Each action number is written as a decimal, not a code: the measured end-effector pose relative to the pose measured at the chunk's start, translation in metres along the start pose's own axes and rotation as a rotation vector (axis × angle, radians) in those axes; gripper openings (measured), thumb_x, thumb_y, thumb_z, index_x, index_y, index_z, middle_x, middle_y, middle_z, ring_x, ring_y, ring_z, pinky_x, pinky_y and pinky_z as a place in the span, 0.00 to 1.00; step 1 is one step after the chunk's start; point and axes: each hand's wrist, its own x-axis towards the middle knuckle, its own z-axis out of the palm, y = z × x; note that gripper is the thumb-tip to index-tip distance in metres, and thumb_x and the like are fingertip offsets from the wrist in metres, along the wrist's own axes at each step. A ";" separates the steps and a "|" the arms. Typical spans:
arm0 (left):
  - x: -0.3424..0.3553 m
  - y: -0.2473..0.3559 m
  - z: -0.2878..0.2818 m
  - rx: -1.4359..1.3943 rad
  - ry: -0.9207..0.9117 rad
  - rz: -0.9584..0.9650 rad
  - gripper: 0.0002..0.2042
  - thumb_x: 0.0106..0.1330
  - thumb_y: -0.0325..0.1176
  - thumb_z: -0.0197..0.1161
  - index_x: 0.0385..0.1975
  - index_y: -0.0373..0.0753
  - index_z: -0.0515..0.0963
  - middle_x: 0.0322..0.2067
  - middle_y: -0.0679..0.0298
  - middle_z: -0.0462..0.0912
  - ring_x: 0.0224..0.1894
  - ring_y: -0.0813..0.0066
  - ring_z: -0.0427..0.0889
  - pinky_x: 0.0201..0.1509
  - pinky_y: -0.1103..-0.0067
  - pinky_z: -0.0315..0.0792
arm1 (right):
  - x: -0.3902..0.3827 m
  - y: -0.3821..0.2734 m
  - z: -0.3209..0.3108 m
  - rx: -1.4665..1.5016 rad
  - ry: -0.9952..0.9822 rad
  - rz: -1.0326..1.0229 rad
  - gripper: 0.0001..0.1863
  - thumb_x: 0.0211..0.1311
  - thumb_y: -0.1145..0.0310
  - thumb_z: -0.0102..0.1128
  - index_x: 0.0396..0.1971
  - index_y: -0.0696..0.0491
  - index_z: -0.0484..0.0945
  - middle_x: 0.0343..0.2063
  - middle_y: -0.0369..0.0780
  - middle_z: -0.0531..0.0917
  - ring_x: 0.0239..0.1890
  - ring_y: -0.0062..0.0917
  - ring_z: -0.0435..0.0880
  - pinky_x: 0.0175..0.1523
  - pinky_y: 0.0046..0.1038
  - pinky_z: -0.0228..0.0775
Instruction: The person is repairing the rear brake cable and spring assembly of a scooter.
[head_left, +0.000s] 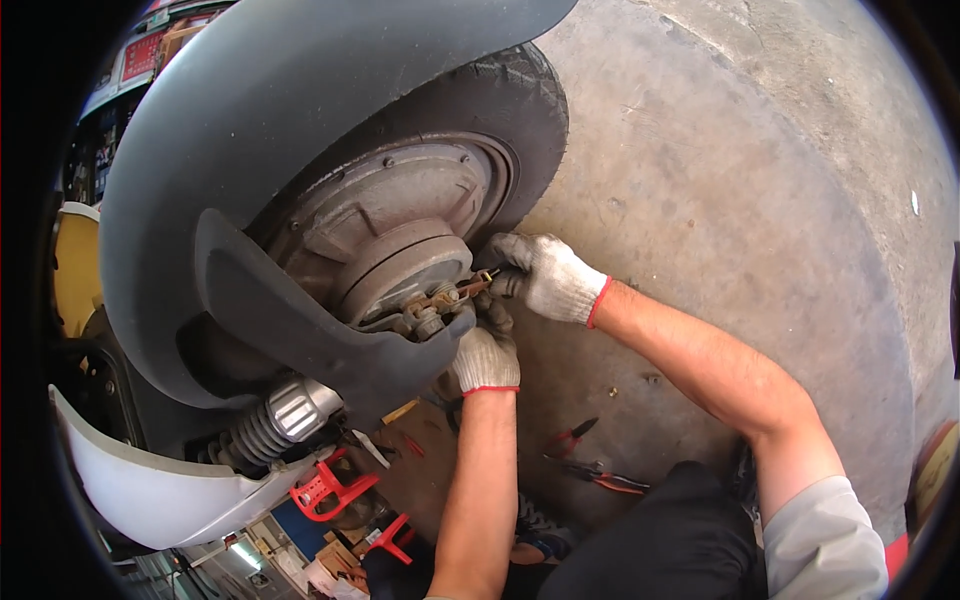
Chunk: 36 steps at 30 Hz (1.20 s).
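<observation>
Sticking out beside the wheel hub, a small rusty lever is pinched at its tip by the right hand, fingers clenched on it. Just below, the left hand curls under the hub's bolt; whether it grips anything, I cannot tell. Pliers lie on the concrete floor.

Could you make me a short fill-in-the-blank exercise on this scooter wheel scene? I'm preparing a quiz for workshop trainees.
1. Both hands, the left hand and the right hand, wear white ____ with red cuffs.
2. The hands work at the hub of the scooter's ____.
3. The pliers with red handles lie on the concrete ____.
4. The coiled shock absorber sits ____ the hub in the picture.

Missing words: gloves; wheel; floor; below
</observation>
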 end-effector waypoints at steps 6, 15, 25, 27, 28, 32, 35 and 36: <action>-0.008 0.003 -0.001 -0.112 -0.215 -0.020 0.11 0.71 0.34 0.55 0.49 0.40 0.75 0.39 0.65 0.80 0.37 0.76 0.77 0.38 0.79 0.71 | 0.002 -0.003 -0.007 0.035 -0.091 0.054 0.15 0.55 0.71 0.66 0.43 0.55 0.77 0.37 0.48 0.84 0.42 0.45 0.82 0.44 0.39 0.74; -0.044 0.001 0.004 0.045 -0.257 0.054 0.18 0.67 0.32 0.63 0.55 0.38 0.72 0.49 0.65 0.79 0.51 0.74 0.76 0.54 0.72 0.70 | 0.003 0.002 -0.005 -0.088 -0.103 0.065 0.17 0.56 0.69 0.65 0.46 0.55 0.77 0.39 0.48 0.83 0.46 0.44 0.81 0.46 0.38 0.74; -0.028 -0.008 0.041 0.174 -0.113 0.220 0.20 0.65 0.42 0.66 0.50 0.34 0.76 0.45 0.63 0.80 0.48 0.74 0.77 0.52 0.74 0.70 | 0.002 -0.006 -0.009 -0.137 -0.112 0.061 0.21 0.58 0.62 0.61 0.51 0.54 0.76 0.46 0.47 0.81 0.50 0.45 0.79 0.53 0.39 0.73; -0.032 -0.003 0.036 0.173 -0.143 0.169 0.20 0.65 0.41 0.66 0.50 0.35 0.76 0.44 0.64 0.81 0.48 0.75 0.77 0.52 0.74 0.70 | 0.002 -0.007 -0.010 -0.165 -0.106 0.066 0.21 0.58 0.62 0.61 0.51 0.54 0.76 0.47 0.48 0.81 0.50 0.45 0.79 0.53 0.39 0.73; -0.035 0.000 0.032 0.168 -0.153 0.104 0.19 0.65 0.41 0.66 0.50 0.35 0.76 0.44 0.65 0.81 0.47 0.76 0.77 0.52 0.73 0.70 | 0.001 -0.006 -0.009 -0.194 -0.107 0.068 0.22 0.59 0.61 0.62 0.51 0.54 0.76 0.47 0.48 0.81 0.50 0.45 0.79 0.53 0.39 0.73; -0.065 0.014 0.006 0.676 -0.103 0.272 0.14 0.67 0.34 0.62 0.48 0.33 0.75 0.39 0.63 0.80 0.39 0.78 0.79 0.39 0.79 0.74 | 0.001 -0.001 -0.007 -0.179 -0.085 0.024 0.22 0.59 0.61 0.61 0.51 0.55 0.76 0.48 0.48 0.81 0.50 0.45 0.79 0.53 0.39 0.73; -0.074 0.018 -0.004 0.681 -0.241 0.447 0.11 0.70 0.34 0.57 0.43 0.30 0.76 0.33 0.63 0.80 0.31 0.80 0.79 0.34 0.82 0.72 | -0.001 0.002 -0.003 -0.193 -0.087 0.011 0.23 0.59 0.62 0.62 0.52 0.56 0.75 0.49 0.48 0.80 0.50 0.46 0.79 0.54 0.39 0.73; -0.073 0.020 -0.005 0.627 -0.324 0.472 0.12 0.71 0.35 0.57 0.42 0.31 0.77 0.33 0.63 0.80 0.30 0.80 0.79 0.33 0.82 0.72 | 0.000 0.002 -0.002 -0.164 -0.047 0.013 0.19 0.57 0.66 0.63 0.48 0.55 0.77 0.44 0.47 0.82 0.48 0.45 0.80 0.50 0.38 0.74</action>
